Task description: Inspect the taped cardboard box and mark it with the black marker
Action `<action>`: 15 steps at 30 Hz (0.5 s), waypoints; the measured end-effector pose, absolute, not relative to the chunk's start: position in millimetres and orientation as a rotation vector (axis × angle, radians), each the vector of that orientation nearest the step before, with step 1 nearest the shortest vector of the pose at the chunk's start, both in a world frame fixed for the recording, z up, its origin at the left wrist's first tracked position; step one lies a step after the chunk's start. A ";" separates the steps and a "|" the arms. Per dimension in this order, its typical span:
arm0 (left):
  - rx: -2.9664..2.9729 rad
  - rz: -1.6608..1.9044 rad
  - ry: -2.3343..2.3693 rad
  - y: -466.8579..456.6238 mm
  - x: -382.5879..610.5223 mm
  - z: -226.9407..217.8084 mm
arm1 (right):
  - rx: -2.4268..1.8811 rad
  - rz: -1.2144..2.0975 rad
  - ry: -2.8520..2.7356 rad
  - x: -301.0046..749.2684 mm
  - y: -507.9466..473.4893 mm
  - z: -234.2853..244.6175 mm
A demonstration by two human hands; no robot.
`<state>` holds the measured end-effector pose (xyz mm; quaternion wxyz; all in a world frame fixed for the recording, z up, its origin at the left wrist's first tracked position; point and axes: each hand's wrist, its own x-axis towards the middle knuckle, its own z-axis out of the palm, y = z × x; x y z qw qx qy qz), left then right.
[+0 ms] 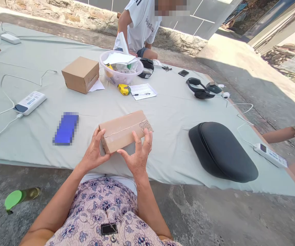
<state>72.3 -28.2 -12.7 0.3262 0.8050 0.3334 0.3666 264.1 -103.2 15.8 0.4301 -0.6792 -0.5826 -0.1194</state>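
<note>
A closed brown cardboard box (124,129) with tape along its top seam lies on the pale green cloth (168,116) right in front of me. My left hand (94,152) grips its near left corner, thumb against the end face. My right hand (139,153) holds the near right side, fingers curled up onto the front face. A small drawing marks the box's right end.
A second cardboard box (81,74), a plastic bowl (120,70) of items, a yellow tape measure (124,89), a paper sheet (143,91), headphones (201,89), a black case (221,150), power banks (29,102) with cables and a blue phone (66,128) lie around. A person (142,24) sits opposite; another arm (283,134) shows at right.
</note>
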 end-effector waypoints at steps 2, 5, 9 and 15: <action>2.077 0.917 0.845 -23.7 63.8 -9.6 | -1.699 -0.321 -1.391 273.6 -102.9 15.9; 1.996 0.869 0.789 -16.2 51.0 -5.3 | -1.698 -0.232 -1.260 292.7 -103.9 15.3; 1.864 0.817 0.745 -9.3 38.3 -1.3 | -1.620 0.151 -1.055 310.0 -105.6 9.2; 1.745 0.773 0.797 -8.7 39.5 8.0 | -1.516 0.316 -0.907 302.8 -105.8 4.0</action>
